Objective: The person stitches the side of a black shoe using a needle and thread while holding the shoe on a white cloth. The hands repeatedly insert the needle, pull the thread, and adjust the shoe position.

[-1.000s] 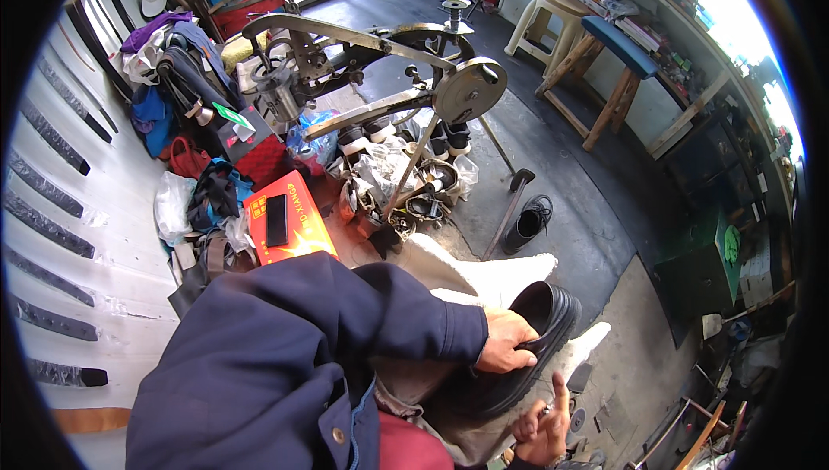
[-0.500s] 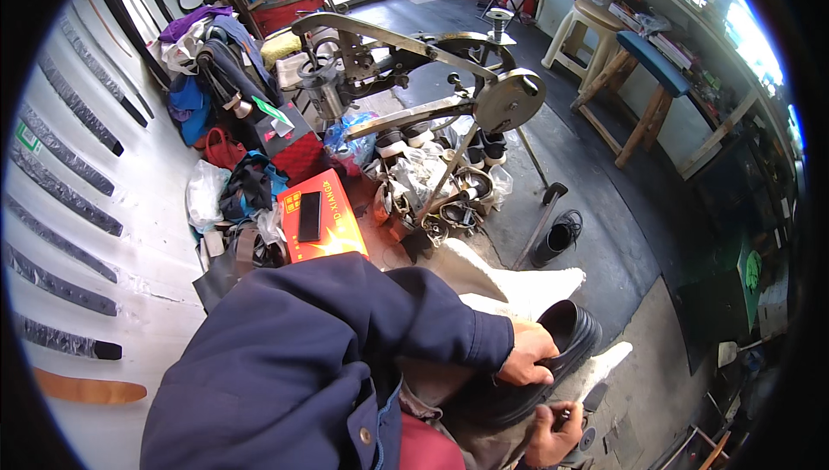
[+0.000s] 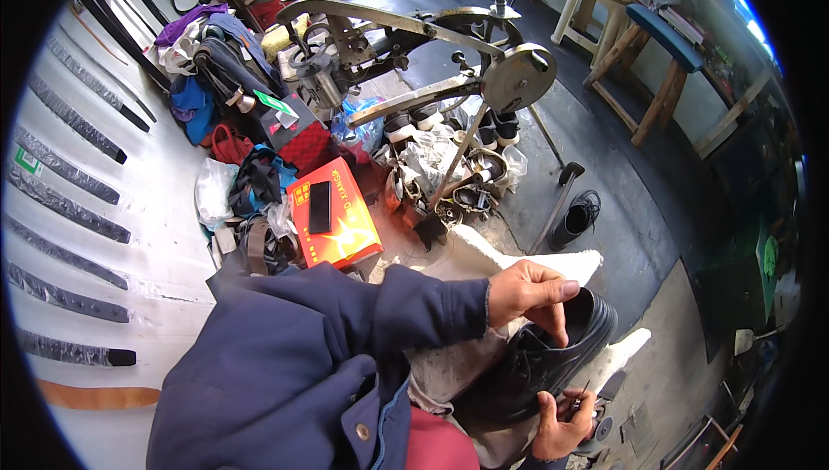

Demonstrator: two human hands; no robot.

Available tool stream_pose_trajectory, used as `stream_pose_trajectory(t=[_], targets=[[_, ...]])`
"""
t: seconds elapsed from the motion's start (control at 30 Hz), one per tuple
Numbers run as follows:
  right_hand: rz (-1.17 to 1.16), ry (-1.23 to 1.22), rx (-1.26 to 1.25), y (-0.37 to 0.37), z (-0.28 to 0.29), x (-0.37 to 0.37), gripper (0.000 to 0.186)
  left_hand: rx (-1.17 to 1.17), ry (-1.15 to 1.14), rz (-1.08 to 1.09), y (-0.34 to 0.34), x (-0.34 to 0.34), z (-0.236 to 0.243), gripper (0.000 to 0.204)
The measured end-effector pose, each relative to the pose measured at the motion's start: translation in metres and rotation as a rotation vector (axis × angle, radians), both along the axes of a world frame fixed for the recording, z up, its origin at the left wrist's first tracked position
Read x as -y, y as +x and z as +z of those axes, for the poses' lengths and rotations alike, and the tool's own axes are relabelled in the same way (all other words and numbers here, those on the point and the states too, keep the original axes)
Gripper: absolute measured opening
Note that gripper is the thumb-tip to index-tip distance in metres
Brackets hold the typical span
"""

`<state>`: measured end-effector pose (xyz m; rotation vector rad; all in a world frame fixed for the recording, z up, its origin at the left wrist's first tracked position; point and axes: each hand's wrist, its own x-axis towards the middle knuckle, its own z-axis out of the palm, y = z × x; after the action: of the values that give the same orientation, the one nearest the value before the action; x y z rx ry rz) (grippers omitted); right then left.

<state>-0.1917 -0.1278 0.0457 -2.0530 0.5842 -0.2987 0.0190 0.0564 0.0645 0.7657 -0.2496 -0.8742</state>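
A black leather shoe (image 3: 527, 379) lies across my lap on a whitish cloth, its round opening toward the upper right. Just above that opening is my left hand (image 3: 528, 299), thumb and forefinger pinched together; whatever they may hold is too fine to make out. Low beside the shoe's sole edge, my right hand (image 3: 561, 427) has its fingers curled round a thin pointed tool (image 3: 585, 392), whose tip sticks up past the fingers. Most of its handle is hidden in the grip.
Ahead stands a hand-cranked sewing machine (image 3: 518, 77) on thin legs. A red box (image 3: 345, 215) bears a black phone (image 3: 319, 207). Several worn shoes are heaped beneath the machine, and a lone black shoe (image 3: 574, 224) stands on the floor. A blue-topped stool (image 3: 663, 38) is at right.
My left hand has risen from the shoe's side to above its opening, into a pinch. The right hand stays low by the sole, the pointed tool now showing. The view has shifted slightly.
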Motion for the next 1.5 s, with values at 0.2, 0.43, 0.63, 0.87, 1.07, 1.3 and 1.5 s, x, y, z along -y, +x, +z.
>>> stream_pose_trajectory(t=[0.2, 0.43, 0.63, 0.87, 1.07, 1.3, 1.5], targets=[[-0.019, -0.019, 0.03, 0.004, 0.01, -0.01, 0.042, 0.131, 0.164, 0.279, 0.034, 0.01, -0.007, 0.039], [-0.023, 0.022, -0.052, 0.003, 0.012, -0.004, 0.042, 0.367, 0.133, 0.369, 0.042, -0.012, 0.017, 0.041], [-0.083, 0.377, -0.071, -0.009, 0.016, 0.006, 0.02, 1.18, 0.26, 0.011, -0.027, 0.007, 0.048, 0.01], [-0.121, 1.165, -0.095, -0.028, 0.019, 0.011, 0.021, 1.52, 0.41, -0.027, -0.051, 0.03, 0.03, 0.022], [0.014, 0.976, -0.042, -0.03, 0.029, -0.004, 0.023, 1.611, 0.554, -0.112, -0.057, 0.04, 0.025, 0.018], [0.261, 0.309, -0.231, -0.025, 0.046, 0.034, 0.014, 1.438, 0.618, -0.047, -0.059, 0.045, 0.028, 0.013], [0.211, 0.139, -0.102, -0.003, 0.05, 0.042, 0.01, 1.345, 0.635, -0.019, -0.062, 0.049, 0.029, 0.01]])
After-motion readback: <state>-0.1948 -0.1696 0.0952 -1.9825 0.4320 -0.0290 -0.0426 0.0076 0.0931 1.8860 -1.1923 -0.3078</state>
